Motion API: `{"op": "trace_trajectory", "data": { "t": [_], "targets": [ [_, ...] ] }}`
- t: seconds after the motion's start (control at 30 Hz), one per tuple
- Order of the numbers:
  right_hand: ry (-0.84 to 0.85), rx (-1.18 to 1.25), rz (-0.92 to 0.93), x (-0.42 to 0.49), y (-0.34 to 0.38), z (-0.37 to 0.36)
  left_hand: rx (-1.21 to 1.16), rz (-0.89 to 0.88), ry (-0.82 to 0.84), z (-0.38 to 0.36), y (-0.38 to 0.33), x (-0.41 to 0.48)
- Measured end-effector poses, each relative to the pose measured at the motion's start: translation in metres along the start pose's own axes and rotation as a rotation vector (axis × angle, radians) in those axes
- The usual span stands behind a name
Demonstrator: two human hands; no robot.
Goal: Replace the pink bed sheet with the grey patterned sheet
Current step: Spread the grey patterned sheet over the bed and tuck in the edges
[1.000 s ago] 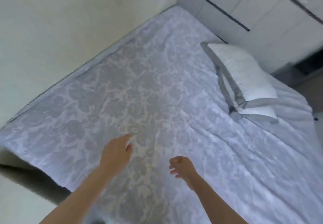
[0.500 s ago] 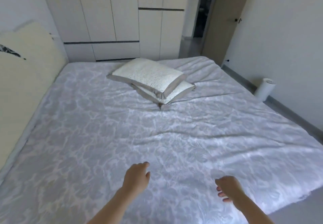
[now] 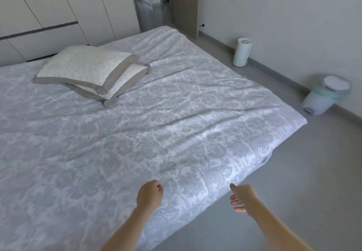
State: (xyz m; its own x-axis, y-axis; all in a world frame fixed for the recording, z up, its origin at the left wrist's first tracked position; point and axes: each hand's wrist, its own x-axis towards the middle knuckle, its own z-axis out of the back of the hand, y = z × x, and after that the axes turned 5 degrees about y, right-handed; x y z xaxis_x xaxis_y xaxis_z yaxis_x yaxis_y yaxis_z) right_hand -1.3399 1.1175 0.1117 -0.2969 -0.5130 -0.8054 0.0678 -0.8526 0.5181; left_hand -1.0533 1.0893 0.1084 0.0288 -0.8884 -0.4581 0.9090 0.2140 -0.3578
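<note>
Grey patterned sheet (image 3: 156,133) covers the bed, centre frame, wrinkled; pink sheet not visible. Left hand (image 3: 149,194) and right hand (image 3: 243,198), lower frame, loosely curled, empty, hover by its near edge, likely to smooth it.

The grey patterned sheet (image 3: 137,143) lies flat over the bed, its near and middle stretch open, with only low wrinkles. The one bulk on it is the two stacked pillows (image 3: 88,72) at the far left, near the wardrobe doors (image 3: 58,5) that close off the far side. On the right, a broad strip of bare floor (image 3: 293,182) runs along the bed towards the doorway (image 3: 154,15). A white cylinder (image 3: 242,51) and a small lidded bin (image 3: 325,95) stand against the right wall, well apart from the bed.
</note>
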Motion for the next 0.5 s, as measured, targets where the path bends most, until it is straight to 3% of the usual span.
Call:
{"op": "trace_trajectory", "data": {
  "t": [0.17, 0.43, 0.5],
  "targets": [
    [0.027, 0.05, -0.084, 0.078, -0.02, 0.021, 0.062, -0.017, 0.046, -0.078, -0.045, 0.033],
    [0.103, 0.253, -0.182, 0.21, -0.046, -0.016, 0.672, -0.178, 0.219, -0.178, -0.033, 0.105],
    [0.088, 0.273, -0.152, 0.233, -0.044, -0.029, 0.723, -0.228, 0.159, -0.2, -0.02, 0.124]
  ]
}}
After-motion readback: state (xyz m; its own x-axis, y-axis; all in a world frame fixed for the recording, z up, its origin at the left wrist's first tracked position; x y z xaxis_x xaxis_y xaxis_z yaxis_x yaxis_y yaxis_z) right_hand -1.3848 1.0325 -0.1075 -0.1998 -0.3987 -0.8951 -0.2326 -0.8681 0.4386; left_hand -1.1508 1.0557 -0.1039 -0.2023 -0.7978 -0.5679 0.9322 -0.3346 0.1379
